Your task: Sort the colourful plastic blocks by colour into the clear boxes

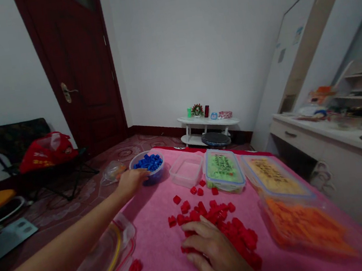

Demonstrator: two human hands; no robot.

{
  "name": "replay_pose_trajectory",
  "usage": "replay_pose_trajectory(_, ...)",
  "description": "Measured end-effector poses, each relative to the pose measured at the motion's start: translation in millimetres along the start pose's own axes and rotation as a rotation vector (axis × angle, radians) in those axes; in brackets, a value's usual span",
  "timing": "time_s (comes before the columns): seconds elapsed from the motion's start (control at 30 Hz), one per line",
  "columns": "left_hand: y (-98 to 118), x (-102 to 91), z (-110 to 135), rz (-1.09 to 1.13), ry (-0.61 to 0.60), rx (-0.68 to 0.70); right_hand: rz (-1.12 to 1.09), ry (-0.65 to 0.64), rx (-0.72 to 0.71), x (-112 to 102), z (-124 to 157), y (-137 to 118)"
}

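On the pink cloth, a heap of small red plastic blocks (236,230) lies loose, with a few single ones around it. My right hand (212,247) rests over the near left side of the heap, fingers spread and touching blocks. My left hand (133,180) reaches to the far left and grips the rim of a round clear tub (153,178); its thumb is hard to see. Blue blocks (149,162) fill that tub. Beside it stands a clear square container (186,177) with no blocks visible in it.
A lidded box of green pieces (224,170), a lidded box of yellow pieces (274,174) and a box of orange pieces (308,225) line the right side. Clear lids with yellow and red seals (116,250) lie at the left edge, near a stray red block (136,268).
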State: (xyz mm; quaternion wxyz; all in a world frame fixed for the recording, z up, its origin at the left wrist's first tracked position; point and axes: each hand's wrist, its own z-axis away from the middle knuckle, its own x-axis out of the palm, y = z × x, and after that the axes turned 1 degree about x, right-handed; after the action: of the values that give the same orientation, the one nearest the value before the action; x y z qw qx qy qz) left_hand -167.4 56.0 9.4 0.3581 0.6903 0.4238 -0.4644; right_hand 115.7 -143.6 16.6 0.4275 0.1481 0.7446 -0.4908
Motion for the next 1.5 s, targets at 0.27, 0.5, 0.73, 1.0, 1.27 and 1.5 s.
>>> replay_pose_trajectory(0.27,70.3,-79.7,60.1,-0.008,0.210,0.113,0.045,0.352,-0.083,-30.8,2.9,1.8)
replay_pose_trajectory(0.5,155.9,-113.0,70.5,0.988,-0.246,0.290,0.040,0.585,-0.117,-94.0,24.8,-3.6)
replay_pose_trajectory(0.73,198.0,-44.3,63.7,1.614,-0.535,0.074,-0.371,0.228,0.142,-135.9,47.6,38.0)
replay_pose_trajectory(1.0,203.0,-17.7,54.7,1.859,-0.623,-0.146,-0.698,0.340,0.320,-114.9,27.5,59.9)
replay_pose_trajectory(1.27,196.3,-9.4,46.4,1.893,-0.658,-0.334,-0.950,0.615,0.421,-106.6,19.2,68.0)
replay_pose_trajectory(1.5,192.3,-1.3,48.4,2.069,-0.655,-0.537,-1.120,0.580,0.365,-96.5,16.3,69.0)
